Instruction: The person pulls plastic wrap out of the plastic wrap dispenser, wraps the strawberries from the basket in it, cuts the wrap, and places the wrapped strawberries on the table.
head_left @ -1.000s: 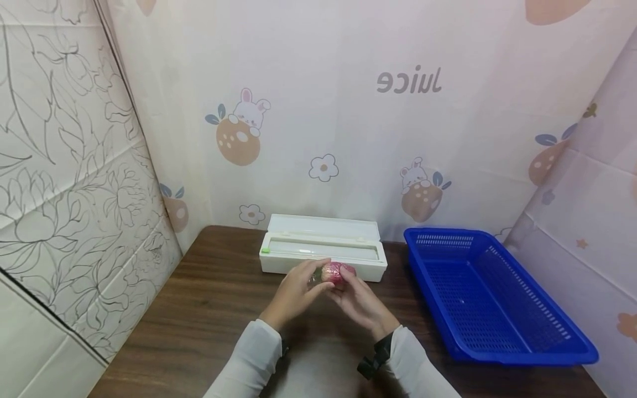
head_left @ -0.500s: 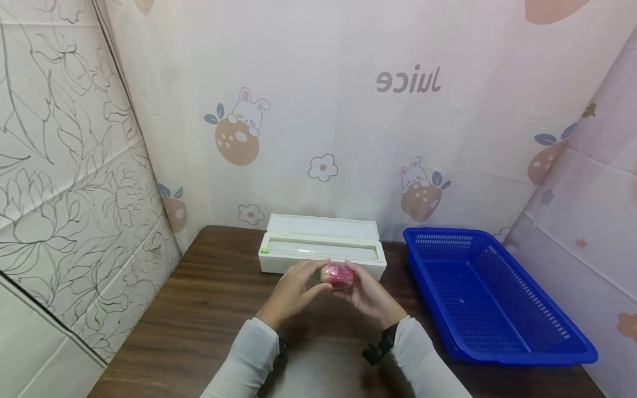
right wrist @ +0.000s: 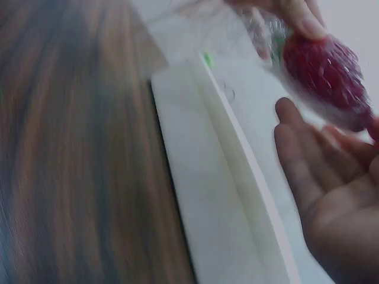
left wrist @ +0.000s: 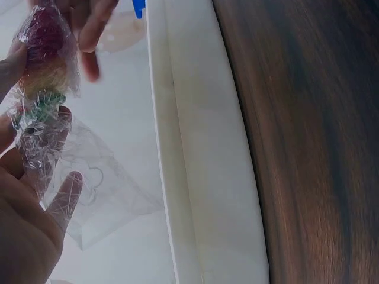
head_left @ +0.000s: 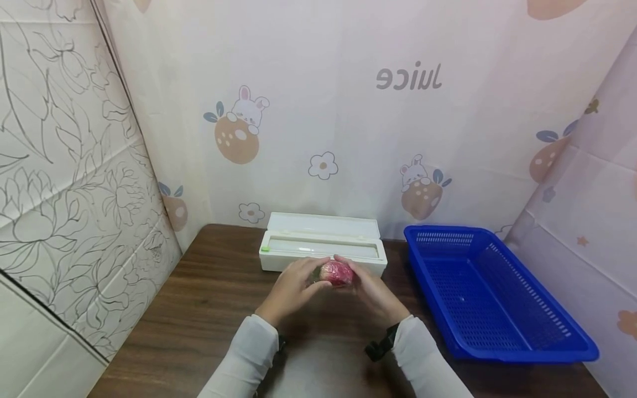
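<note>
My left hand [head_left: 291, 287] grips a pinkish-red, rounded piece [head_left: 335, 273] like a fruit or radish, wrapped in crinkled clear film. In the left wrist view the wrapped red piece [left wrist: 44, 35] turns yellowish towards a green end, and loose clear film [left wrist: 106, 189] trails below the fingers. My right hand [head_left: 373, 290] is at its other end. In the right wrist view the fingers of the right hand [right wrist: 331, 183] are extended below the red piece [right wrist: 325, 71], whose tip lies near the thumb side. Both hands are in front of the white film dispenser.
Behind the hands, a white cling film dispenser [head_left: 322, 263] stands with its lid up, a green slider [head_left: 266, 249] at its left. A blue plastic basket [head_left: 502, 354] sits on the right of the brown wooden table [head_left: 199, 320]. Patterned cloth walls enclose the table.
My right thumb has come off the front of the wrapped piece, and the right hand has shifted slightly right, its fingers straightening. The left hand keeps its grip in nearly the same place.
</note>
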Motion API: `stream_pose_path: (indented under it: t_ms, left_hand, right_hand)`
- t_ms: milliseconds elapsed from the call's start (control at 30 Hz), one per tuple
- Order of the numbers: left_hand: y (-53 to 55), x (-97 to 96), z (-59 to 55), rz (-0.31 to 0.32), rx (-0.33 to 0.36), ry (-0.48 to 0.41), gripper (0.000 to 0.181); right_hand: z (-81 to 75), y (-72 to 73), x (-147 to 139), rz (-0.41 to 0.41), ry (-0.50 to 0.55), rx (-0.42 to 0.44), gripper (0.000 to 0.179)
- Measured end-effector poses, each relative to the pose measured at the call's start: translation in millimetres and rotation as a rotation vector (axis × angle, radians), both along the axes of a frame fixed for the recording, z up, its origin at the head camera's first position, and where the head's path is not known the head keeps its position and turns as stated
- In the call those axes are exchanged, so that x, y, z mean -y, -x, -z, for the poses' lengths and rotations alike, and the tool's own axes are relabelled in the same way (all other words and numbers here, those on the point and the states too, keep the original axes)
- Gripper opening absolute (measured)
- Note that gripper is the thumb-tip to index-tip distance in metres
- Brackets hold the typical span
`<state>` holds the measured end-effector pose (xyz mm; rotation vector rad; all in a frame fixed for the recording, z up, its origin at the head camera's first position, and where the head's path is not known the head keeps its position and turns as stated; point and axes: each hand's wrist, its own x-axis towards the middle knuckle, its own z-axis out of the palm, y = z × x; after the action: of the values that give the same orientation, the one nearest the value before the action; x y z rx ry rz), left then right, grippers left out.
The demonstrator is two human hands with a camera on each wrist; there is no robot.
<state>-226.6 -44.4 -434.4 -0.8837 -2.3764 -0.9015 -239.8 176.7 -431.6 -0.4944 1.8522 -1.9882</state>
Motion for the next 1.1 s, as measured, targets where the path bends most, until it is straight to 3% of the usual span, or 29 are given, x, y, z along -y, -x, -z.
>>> stream_pose_path:
  t_ms: [167, 267, 467, 600, 700, 833, 933, 1100]
  left_hand:
    - [1.1, 3.2, -1.9, -0.011, 0.009, -0.014, 0.054]
    - [2.0, 3.5, -2.3, -0.002, 0.005, -0.025, 0.054]
    - [2.3, 3.0, -2.4, 0.01, 0.013, -0.011, 0.055]
    - [2.6, 4.3, -5.4, 0.016, 0.035, -0.001, 0.057]
    - [3.3, 8.3, -6.6, 0.013, 0.044, -0.055, 0.05]
    - [3.3, 16.0, -5.4, -0.032, 0.048, -0.155, 0.033]
    - [3.4, 19.5, -5.0, -0.075, 0.05, -0.182, 0.025]
    - [3.2, 19.6, -4.4, -0.115, 0.083, -0.196, 0.017]
  right_hand:
    - [-4.3, -0.4, -12, 0.0, -0.259, -0.215, 0.043]
    - [-5.5, -1.3, -15, -0.046, -0.278, -0.237, 0.045]
    - [-4.5, -2.5, -13, -0.047, -0.332, -0.299, 0.052]
    - [-5.6, -5.3, -9, 0.008, -0.367, -0.298, 0.051]
    - [-12.2, -10.3, -7, 0.045, -0.381, -0.276, 0.05]
    - [-25.8, -18.4, -6, 0.073, -0.358, -0.24, 0.05]
    - [-32.4, -21.8, -6, 0.078, -0.351, -0.222, 0.051]
    - [-24.6, -18.0, -9, 0.107, -0.363, -0.238, 0.054]
